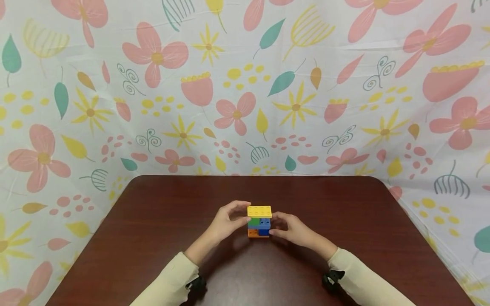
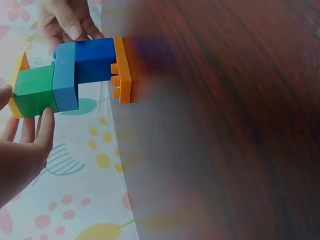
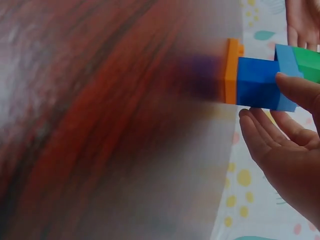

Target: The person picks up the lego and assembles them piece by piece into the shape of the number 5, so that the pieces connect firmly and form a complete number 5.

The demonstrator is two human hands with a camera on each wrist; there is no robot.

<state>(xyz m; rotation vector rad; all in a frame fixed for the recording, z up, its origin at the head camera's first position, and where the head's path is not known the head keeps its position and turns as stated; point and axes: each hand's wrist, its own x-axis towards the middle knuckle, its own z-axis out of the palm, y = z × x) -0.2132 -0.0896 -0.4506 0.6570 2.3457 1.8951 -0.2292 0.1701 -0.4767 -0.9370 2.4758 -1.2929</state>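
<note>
A small stack of toy building bricks [image 1: 259, 226] stands upright on the brown table. Its bottom is an orange plate [image 2: 124, 75], with a dark blue brick [image 3: 257, 82] on the right half. A lighter blue plate [image 2: 65, 77] lies above, carrying a green brick [image 2: 35, 89] on the left half. On top is a yellow plate [image 1: 259, 211]. My left hand [image 1: 228, 219] grips the stack's upper left, fingers and thumb around the green brick and yellow plate. From the right, my right hand [image 1: 296, 230] holds the stack lower down, its thumb at the dark blue brick.
The dark brown table [image 1: 164, 221] spreads out around the stack, with rounded far corners. Behind it hangs a white cloth [image 1: 237, 148] with flowers and leaves. Dark straps [image 1: 333, 278] sit on the wrists by the light sleeves.
</note>
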